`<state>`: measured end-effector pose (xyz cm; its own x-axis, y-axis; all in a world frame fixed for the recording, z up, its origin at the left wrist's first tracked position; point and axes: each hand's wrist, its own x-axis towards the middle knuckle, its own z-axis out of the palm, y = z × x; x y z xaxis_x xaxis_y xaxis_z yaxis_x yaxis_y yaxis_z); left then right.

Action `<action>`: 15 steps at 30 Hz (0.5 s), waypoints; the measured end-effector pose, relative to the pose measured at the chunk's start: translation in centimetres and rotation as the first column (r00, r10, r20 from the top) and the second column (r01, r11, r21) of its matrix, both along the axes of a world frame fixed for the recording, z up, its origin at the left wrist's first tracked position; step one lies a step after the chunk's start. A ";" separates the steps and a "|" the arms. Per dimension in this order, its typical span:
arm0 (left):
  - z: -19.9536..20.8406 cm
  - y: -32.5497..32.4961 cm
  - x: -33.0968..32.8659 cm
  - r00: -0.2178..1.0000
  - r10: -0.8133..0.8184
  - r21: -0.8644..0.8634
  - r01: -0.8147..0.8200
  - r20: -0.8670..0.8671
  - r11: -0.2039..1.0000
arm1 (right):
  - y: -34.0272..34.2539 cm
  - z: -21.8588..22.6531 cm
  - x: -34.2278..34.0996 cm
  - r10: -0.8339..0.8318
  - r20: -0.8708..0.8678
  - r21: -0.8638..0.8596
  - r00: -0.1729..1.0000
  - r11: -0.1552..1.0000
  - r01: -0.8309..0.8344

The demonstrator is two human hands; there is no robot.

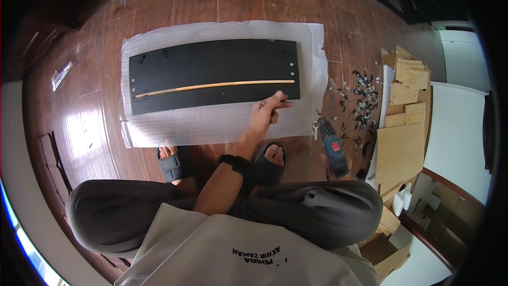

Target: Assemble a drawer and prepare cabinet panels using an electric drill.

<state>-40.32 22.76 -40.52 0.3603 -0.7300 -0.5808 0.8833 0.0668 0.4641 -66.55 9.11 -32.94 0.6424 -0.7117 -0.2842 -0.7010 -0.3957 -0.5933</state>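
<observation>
A black board [211, 63] lies flat on a sheet of white foam [174, 127] on the floor. A thin light-wood strip [211, 86] runs along its length, with small round metal fittings near both ends. My left hand [267, 110] is over the board's near right corner, its fingers drawn together in a pinch; whatever is between them is too small to make out. To the right, my right hand [329, 167] grips a dark blue cordless drill [333, 145], mostly hidden beneath it. The drill's bit points away from me, just off the foam's right edge.
A scattered heap of small screws and fittings [365, 100] lies on the wood floor right of the foam. Beyond it are stacked wooden pieces [410, 82] and a plywood panel [400, 153]. My sandalled feet [272, 161] stand at the foam's near edge.
</observation>
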 end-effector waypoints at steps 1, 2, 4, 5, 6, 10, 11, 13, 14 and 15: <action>-0.3 0.1 0.1 1.000 -0.012 -0.011 0.012 -0.005 1.000 | -0.5 -0.8 0.2 0.036 0.115 0.011 0.993 0.999 -0.037; -0.8 -0.3 -0.3 0.999 0.033 -0.056 -0.034 -0.029 0.998 | -1.1 -0.7 0.2 0.067 0.216 0.005 0.974 0.998 -0.070; -1.0 -1.3 -0.7 0.995 0.072 -0.104 -0.078 -0.065 0.992 | -1.4 1.7 2.7 -0.057 0.196 0.212 0.979 0.977 0.014; -0.5 -2.0 -0.8 0.976 0.167 -0.140 -0.186 -0.139 0.973 | -1.3 2.9 3.9 -0.174 0.167 0.418 0.971 0.904 0.090; -0.2 -2.7 -0.8 0.943 0.257 -0.164 -0.294 -0.213 0.942 | -1.0 3.4 4.8 -0.182 0.159 0.403 0.970 0.909 0.104; -1.2 -4.4 0.6 0.887 0.213 -0.275 -0.343 -0.410 0.898 | -0.5 3.1 8.1 -0.127 0.218 0.401 0.968 0.915 0.030; -1.4 -4.9 0.8 0.880 0.227 -0.280 -0.361 -0.417 0.889 | -0.4 3.3 8.8 -0.122 0.188 0.398 0.975 0.917 0.038; -1.3 -5.4 1.0 0.845 0.226 -0.292 -0.400 -0.484 0.869 | 0.2 4.1 10.6 -0.165 0.131 0.432 0.978 0.897 0.093; -1.3 -5.6 1.1 0.812 0.227 -0.305 -0.439 -0.538 0.845 | 0.0 3.7 10.9 -0.168 0.119 0.432 0.979 0.896 0.101; -1.3 -5.9 1.1 0.806 0.224 -0.301 -0.440 -0.548 0.846 | -0.3 3.2 11.0 -0.200 0.118 0.466 0.973 0.876 0.124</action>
<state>-39.18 16.88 -41.79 0.3815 -0.8178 -0.4309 0.8664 0.4788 -0.1417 -55.56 8.83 -29.71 0.5927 -0.6274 -0.5050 -0.6137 0.0542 -0.7877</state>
